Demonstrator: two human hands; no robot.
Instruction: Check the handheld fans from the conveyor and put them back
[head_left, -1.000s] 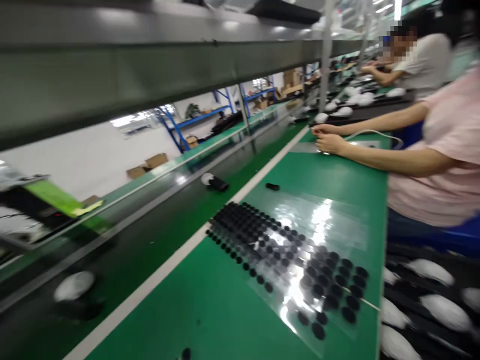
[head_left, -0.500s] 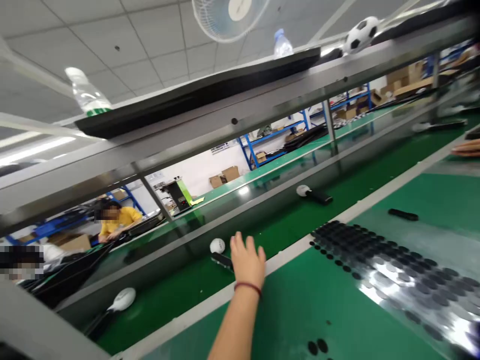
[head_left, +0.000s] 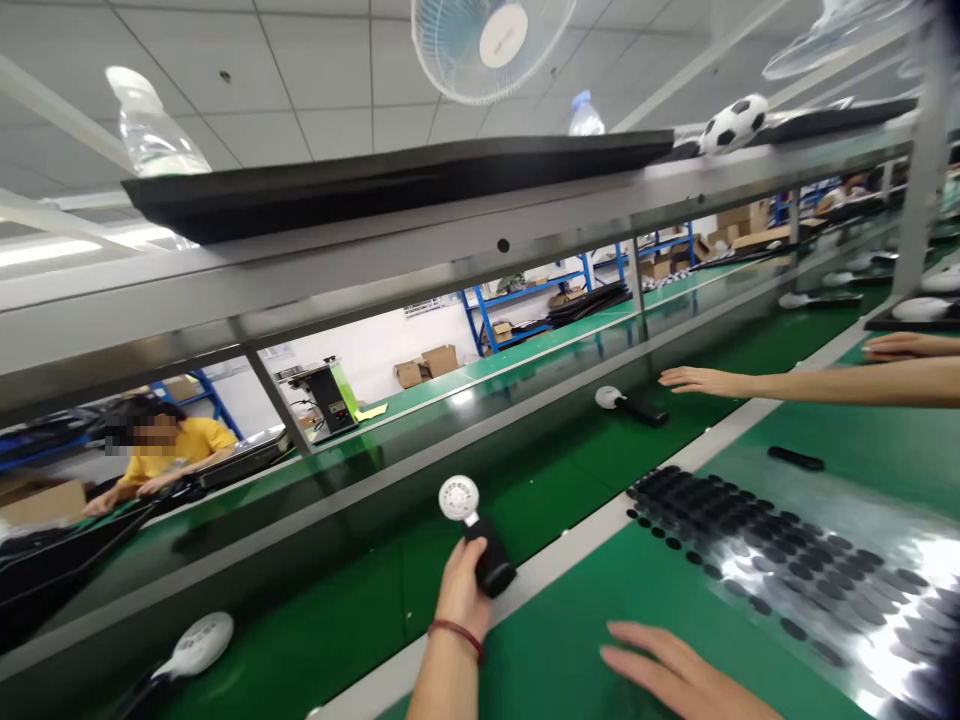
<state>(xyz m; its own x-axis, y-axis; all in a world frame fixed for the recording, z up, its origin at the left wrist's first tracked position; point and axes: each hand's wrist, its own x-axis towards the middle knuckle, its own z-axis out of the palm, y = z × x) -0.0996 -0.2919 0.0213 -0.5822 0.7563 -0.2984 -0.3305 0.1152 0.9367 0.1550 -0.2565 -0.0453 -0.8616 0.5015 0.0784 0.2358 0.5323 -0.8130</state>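
Observation:
My left hand, with a dark red band at the wrist, is closed around the black handle of a handheld fan. The fan's round white grille head points up and away, above the edge of the green conveyor belt. Lower right, my right hand hovers over the green table, fingers stretched out and holding nothing. To its right lies a clear sheet with rows of black round discs. A small black strip-like part lies beyond the discs.
More handheld fans lie on the belt, one at the lower left and one farther along. A co-worker's hand reaches over the belt from the right. A metal shelf rail runs overhead. A person in yellow sits across the line.
My left hand has closed on the fan and lifted it off the belt. My right hand has come into view at the lower right. A co-worker's arm now reaches toward the belt.

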